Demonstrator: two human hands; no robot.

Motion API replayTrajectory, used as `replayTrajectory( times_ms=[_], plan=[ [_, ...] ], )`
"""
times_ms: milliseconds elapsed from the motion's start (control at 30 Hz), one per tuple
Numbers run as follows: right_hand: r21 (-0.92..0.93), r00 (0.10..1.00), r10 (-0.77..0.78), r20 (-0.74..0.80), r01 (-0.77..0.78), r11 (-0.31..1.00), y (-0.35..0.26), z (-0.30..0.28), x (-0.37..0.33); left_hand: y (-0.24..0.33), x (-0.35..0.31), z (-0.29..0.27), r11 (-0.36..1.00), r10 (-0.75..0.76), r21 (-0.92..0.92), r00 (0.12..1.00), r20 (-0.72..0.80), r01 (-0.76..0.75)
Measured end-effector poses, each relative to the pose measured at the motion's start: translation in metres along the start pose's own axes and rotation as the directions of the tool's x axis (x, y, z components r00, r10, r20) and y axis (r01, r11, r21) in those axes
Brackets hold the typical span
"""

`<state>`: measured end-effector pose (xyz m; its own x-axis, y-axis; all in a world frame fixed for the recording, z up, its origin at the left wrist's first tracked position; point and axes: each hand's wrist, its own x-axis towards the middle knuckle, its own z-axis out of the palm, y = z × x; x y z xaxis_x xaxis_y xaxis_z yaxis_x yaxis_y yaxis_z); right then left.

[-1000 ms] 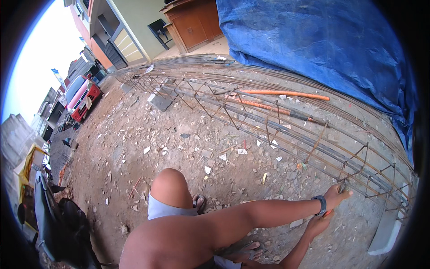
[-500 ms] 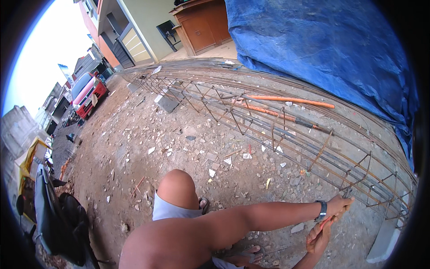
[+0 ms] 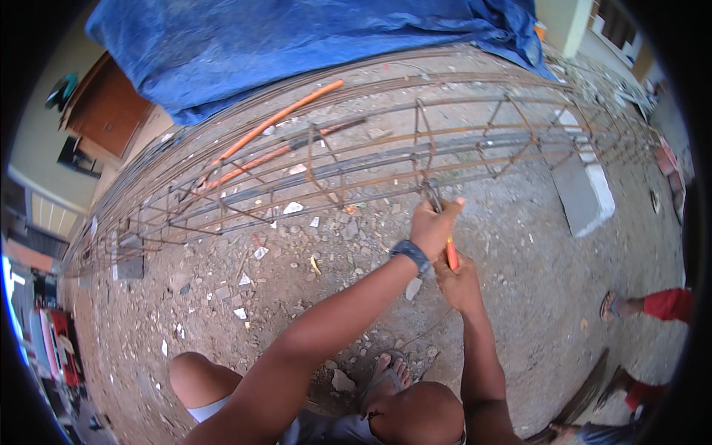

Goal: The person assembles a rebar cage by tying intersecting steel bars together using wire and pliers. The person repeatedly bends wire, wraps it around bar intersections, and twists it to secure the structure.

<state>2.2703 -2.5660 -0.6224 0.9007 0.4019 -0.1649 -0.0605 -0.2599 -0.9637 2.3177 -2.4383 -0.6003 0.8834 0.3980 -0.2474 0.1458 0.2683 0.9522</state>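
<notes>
A long cage of rusty steel rebar [image 3: 386, 159] lies across the ground in front of me, its bars joined by bent stirrups. My left hand [image 3: 437, 228], with a black watch on the wrist, is closed round the upper part of a pair of pincers [image 3: 452, 254] with orange-red handles. The tool's dark metal head meets the near bar of the cage beside a stirrup. Just below, my right hand [image 3: 460, 283] is closed on the handle end. My fingers hide part of the tool, and any wire in its jaws is too small to make out.
Grey concrete blocks [image 3: 582, 199] sit under the cage. Behind it lie orange pipes [image 3: 278, 122], more loose bars and a blue tarpaulin [image 3: 311, 44]. Broken tile and stones litter the ground. Another person's red-clad leg [image 3: 667, 305] is at right; a red car [image 3: 59, 345] stands far left.
My view has swung to the right, so the cage and hands now appear nearer the middle. Both hands stay together at the near bar, and the pincers show more plainly.
</notes>
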Motion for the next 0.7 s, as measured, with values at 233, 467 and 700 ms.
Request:
replayTrajectory(
  times_ms=[233,467,700],
  plan=[
    [0.642,0.637,-0.154,0.755,-0.672,0.369,0.019,0.009,-0.007,0.026,-0.013,-0.027,0.769,-0.284,-0.402,0.829,0.482,0.497],
    [-0.159,0.987,-0.050,-0.153,0.025,0.987,-0.018,0.017,-0.023,0.013,-0.007,-0.005,0.906,-0.204,-0.357,0.974,0.104,0.228],
    [-0.141,0.997,-0.021,-0.070,0.011,0.990,0.011,0.031,0.006,-0.001,-0.002,-0.001,0.999,0.026,0.035,0.968,-0.248,-0.018]
  ],
)
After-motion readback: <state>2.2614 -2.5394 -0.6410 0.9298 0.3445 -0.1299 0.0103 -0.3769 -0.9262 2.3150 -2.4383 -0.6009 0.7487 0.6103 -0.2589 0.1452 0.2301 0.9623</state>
